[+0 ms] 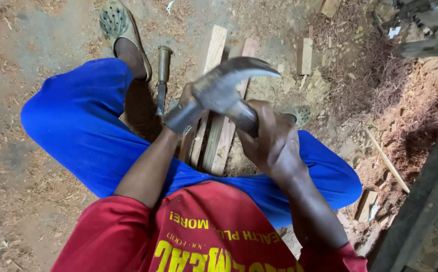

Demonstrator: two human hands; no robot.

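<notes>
A seated person's right hand is gripping a claw hammer raised above wooden slats lying on the sawdust floor between the knees. The left hand, mostly hidden behind the hammerhead, is reaching toward the slats; its grip cannot be told. A chisel is lying just to the left; the slats are showing no visible fastening yet.

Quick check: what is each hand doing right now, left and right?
Left hand: mostly hidden behind the claw hammer head; grip cannot be told.
Right hand: closed around the hammer just below its head.
</notes>
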